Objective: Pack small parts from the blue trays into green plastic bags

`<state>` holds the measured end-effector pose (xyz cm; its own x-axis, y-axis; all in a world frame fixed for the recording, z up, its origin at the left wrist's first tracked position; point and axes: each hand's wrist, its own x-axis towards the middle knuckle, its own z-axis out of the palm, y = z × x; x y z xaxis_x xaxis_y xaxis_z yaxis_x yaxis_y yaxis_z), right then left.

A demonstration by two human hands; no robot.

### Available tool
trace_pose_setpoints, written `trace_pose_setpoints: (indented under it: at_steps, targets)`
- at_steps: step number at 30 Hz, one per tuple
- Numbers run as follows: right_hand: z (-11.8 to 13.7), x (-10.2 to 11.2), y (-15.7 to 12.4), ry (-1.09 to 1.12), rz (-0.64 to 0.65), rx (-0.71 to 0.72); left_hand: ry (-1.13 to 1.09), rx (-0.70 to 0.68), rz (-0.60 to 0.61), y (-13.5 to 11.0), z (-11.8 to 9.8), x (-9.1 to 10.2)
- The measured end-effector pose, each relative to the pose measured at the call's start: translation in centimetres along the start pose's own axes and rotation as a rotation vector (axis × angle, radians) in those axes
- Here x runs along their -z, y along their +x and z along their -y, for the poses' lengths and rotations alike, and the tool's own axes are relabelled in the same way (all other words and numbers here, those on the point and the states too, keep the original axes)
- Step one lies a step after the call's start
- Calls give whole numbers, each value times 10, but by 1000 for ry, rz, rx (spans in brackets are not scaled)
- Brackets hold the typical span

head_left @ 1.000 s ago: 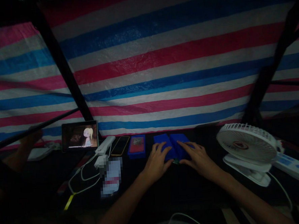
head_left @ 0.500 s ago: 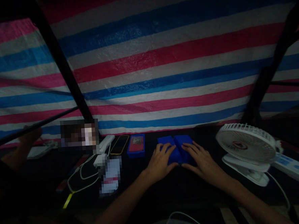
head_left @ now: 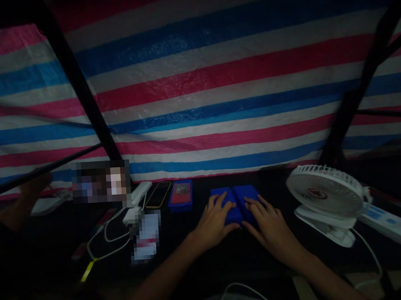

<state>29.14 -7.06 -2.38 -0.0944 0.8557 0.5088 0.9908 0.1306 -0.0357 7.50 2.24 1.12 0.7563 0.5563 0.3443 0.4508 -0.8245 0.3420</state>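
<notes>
Two blue box-like pieces (head_left: 229, 217) lie side by side on the dark table, a narrow dark gap between them. My left hand (head_left: 215, 219) grips the left piece, fingers spread over its top and thumb at the near edge. Over the right blue piece (head_left: 244, 193) my right hand (head_left: 267, 218) is curved the same way, its thumb near the gap. The hands cover much of both pieces. To the left, a shallow blue box (head_left: 181, 208) has a red inside with small shiny bits in it.
Left of the box lie a phone (head_left: 158, 194), a white power strip (head_left: 141, 193) and white cables (head_left: 108, 253). A white clip fan (head_left: 325, 192) and a long white box (head_left: 392, 226) stand at right. Another person's arm (head_left: 18, 206) is at far left. Striped sheeting (head_left: 218, 99) hangs behind.
Both blue pieces have come slightly toward me with my hands. The right piece, tilted before, now looks flatter. The whole view has shifted a little.
</notes>
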Motion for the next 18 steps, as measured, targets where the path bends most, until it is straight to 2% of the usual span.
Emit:
trace_pose_setpoints:
  at_steps: [9,13,18]
  targets:
    - [7,-1,-14,29,-28,-3,12,-17,14,-5,0,1]
    - [1,3,-11,147,-23,-27,-32,-26,-12,-4,3,4]
    - [-14,9,-1,344,-114,-83,-96,-33,-41,-2,8,13]
